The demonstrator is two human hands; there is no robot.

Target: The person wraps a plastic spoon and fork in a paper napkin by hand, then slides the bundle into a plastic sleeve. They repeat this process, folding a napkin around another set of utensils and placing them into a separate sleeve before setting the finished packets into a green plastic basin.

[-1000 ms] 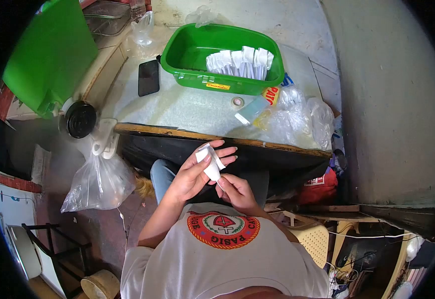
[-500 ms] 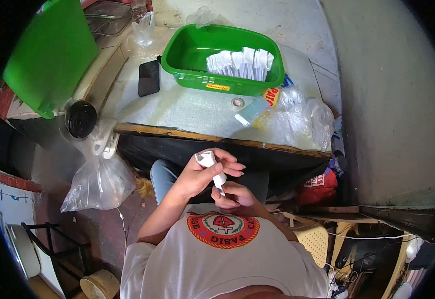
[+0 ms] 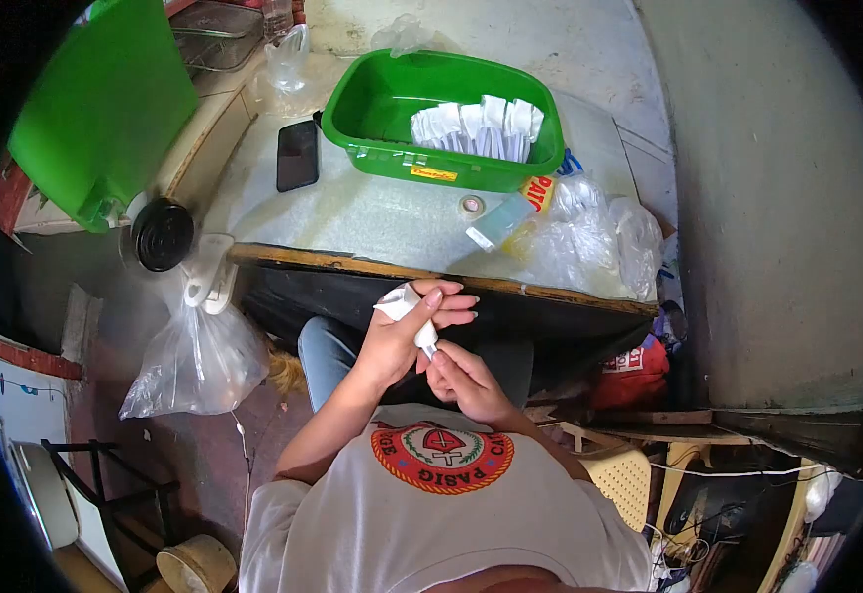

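A white paper-wrapped roll (image 3: 425, 336) lies across my left hand (image 3: 397, 341), with my thumb pressed along it and the other fingers stretched out beneath. Its upper end flares into a loose fold; the lower end is narrow. My right hand (image 3: 466, 381) pinches that narrow end, where a small greyish tip shows between thumb and finger. What the paper is wrapped around is mostly hidden. Beyond the hands, a green plastic basin (image 3: 372, 153) on the table holds several similar white paper rolls (image 3: 481, 128), laid side by side.
The grey table (image 3: 372, 217) carries a black phone (image 3: 298, 156), a tape roll (image 3: 471, 206), a clear packet (image 3: 500, 222) and crumpled plastic bags (image 3: 589, 237). At left are a small fan (image 3: 163, 235), a hanging plastic bag (image 3: 199, 361) and a green container (image 3: 105, 109).
The roll has turned slightly in my left hand, its flared end shifting left. My right hand has moved up and now pinches the narrow lower end with its fingers closer to the left palm.
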